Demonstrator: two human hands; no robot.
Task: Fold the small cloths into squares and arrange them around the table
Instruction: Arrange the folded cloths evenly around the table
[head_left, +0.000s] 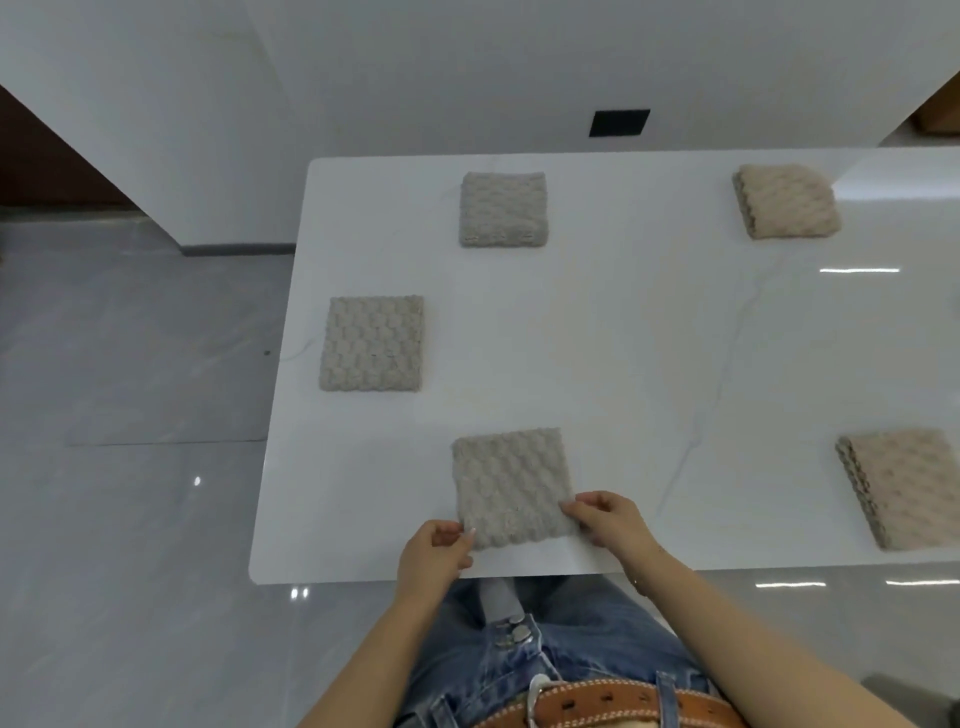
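Several folded, textured cloths lie on a white table (649, 338). Nearest me is a grey square cloth (511, 480) close to the front edge. My left hand (434, 553) pinches its near left corner, and my right hand (605, 517) pinches its near right edge. Another grey cloth (373, 343) rests at the left end, and a third (504, 209) sits along the far edge. A beige cloth (786, 200) lies far right, and a second beige cloth (901, 486) lies near right, cut off by the frame.
The table's left end and front edge border a glossy grey tiled floor (130, 389). A white wall with a dark socket plate (619, 122) stands behind the table. My jeans and a brown belt (623, 706) are just below the front edge.
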